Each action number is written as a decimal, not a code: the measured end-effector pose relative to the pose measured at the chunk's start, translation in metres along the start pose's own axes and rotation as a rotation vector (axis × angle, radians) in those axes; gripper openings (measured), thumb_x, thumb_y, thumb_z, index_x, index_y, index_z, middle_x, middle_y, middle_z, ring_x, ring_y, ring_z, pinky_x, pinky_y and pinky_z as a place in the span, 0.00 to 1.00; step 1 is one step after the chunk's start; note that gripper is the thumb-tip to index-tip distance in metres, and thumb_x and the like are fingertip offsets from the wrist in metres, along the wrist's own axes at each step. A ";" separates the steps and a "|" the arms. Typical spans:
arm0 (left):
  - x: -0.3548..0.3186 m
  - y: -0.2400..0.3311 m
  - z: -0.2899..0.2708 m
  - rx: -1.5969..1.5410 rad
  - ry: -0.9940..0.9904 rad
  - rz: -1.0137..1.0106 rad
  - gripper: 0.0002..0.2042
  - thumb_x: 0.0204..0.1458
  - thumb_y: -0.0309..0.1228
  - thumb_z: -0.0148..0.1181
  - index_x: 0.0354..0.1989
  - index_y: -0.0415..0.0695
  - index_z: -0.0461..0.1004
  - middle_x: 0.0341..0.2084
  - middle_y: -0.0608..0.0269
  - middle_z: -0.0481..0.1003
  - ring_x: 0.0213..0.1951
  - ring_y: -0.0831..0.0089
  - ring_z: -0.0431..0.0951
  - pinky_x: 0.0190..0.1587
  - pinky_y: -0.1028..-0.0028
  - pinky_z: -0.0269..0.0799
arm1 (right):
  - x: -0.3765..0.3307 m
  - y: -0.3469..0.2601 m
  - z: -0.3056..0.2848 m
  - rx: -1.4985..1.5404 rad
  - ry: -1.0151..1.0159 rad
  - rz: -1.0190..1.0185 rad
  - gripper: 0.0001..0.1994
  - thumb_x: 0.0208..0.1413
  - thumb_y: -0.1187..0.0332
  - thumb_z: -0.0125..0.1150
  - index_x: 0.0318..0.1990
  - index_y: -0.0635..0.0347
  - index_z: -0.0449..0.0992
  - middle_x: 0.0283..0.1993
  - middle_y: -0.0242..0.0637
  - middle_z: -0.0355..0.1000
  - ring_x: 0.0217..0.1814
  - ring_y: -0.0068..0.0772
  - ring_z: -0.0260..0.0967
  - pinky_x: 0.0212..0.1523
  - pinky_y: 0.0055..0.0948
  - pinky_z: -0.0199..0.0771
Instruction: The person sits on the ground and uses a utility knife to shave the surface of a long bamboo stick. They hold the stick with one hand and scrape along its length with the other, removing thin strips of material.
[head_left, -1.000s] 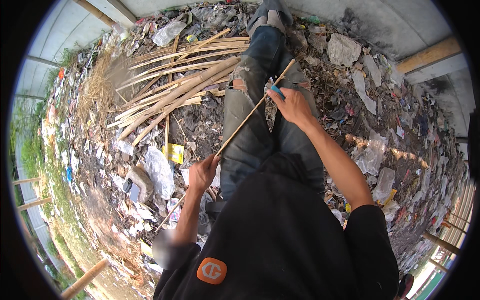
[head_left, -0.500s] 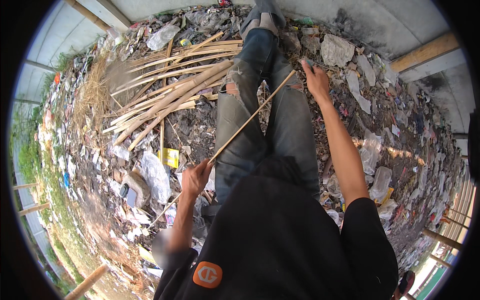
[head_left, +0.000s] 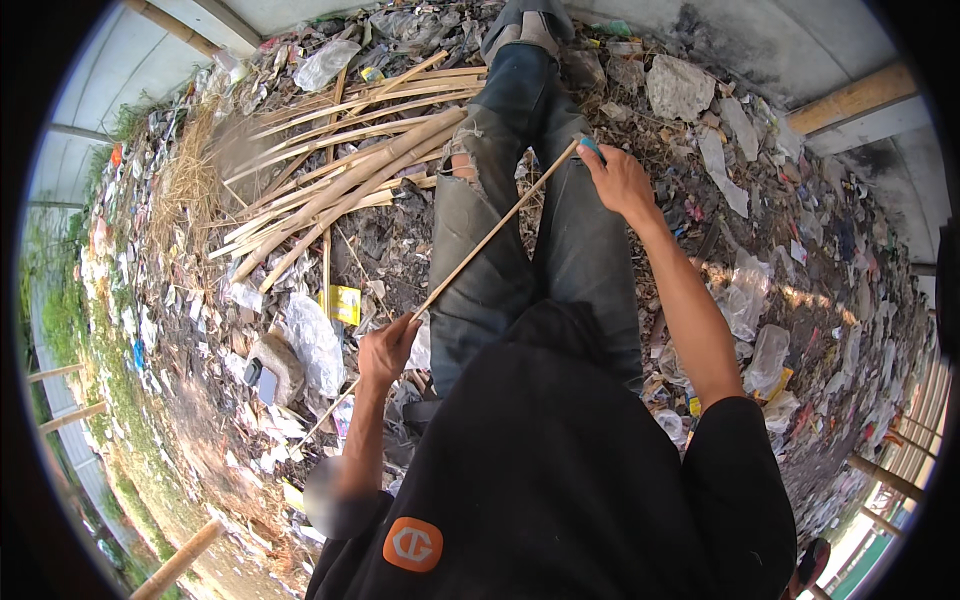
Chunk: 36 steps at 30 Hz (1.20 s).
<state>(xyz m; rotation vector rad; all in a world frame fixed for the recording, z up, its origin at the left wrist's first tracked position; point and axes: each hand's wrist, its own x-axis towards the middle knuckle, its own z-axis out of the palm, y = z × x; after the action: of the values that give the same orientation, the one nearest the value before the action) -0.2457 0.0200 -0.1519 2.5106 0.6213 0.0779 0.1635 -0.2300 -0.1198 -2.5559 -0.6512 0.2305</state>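
Note:
A long thin bamboo strip (head_left: 500,228) runs slantwise over my outstretched legs (head_left: 490,270), which are in torn jeans. My left hand (head_left: 388,352) is closed round its lower part, and the near end sticks out behind toward the litter at lower left. At the strip's far tip, by my right knee, my right hand (head_left: 622,186) is closed on a small blue thing (head_left: 590,149). Most of that thing is hidden by the fingers, so I cannot tell its kind. It is at or touching the strip's tip.
A pile of split bamboo strips (head_left: 350,150) and thicker poles (head_left: 350,200) lies left of my legs. Litter and plastic sheets cover the ground (head_left: 720,270). A stone (head_left: 278,368) with a dark small object lies at left, a grey rock (head_left: 680,88) at far right, beside a wall (head_left: 780,50).
My right hand has moved inward to the left and slightly nearer, bringing the blue thing to the strip's tip. My left hand and the strip have shifted only slightly.

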 end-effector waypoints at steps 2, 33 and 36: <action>0.003 0.004 -0.004 -0.049 0.019 0.024 0.13 0.63 0.39 0.66 0.50 0.47 0.85 0.22 0.52 0.81 0.22 0.54 0.82 0.26 0.60 0.74 | 0.000 -0.002 0.000 0.028 0.035 -0.004 0.32 0.72 0.40 0.46 0.36 0.65 0.78 0.31 0.60 0.78 0.39 0.69 0.78 0.41 0.59 0.76; 0.009 0.003 0.026 0.174 0.319 0.212 0.17 0.53 0.33 0.75 0.52 0.53 0.85 0.18 0.61 0.77 0.18 0.62 0.77 0.22 0.63 0.71 | -0.030 -0.047 0.039 1.391 -0.234 0.132 0.12 0.69 0.59 0.65 0.49 0.56 0.82 0.19 0.13 0.54 0.16 0.07 0.47 0.16 0.19 0.42; 0.012 0.000 0.026 0.171 0.374 0.257 0.17 0.53 0.33 0.75 0.52 0.53 0.85 0.17 0.63 0.76 0.16 0.63 0.76 0.21 0.64 0.70 | -0.021 -0.050 0.032 1.451 -0.173 0.145 0.13 0.72 0.55 0.61 0.48 0.55 0.81 0.19 0.14 0.49 0.16 0.09 0.44 0.18 0.19 0.42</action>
<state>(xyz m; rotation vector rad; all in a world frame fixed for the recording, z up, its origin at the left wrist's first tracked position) -0.2303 0.0129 -0.1748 2.7535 0.4578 0.6250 0.1159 -0.1883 -0.1218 -1.1726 -0.1700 0.6723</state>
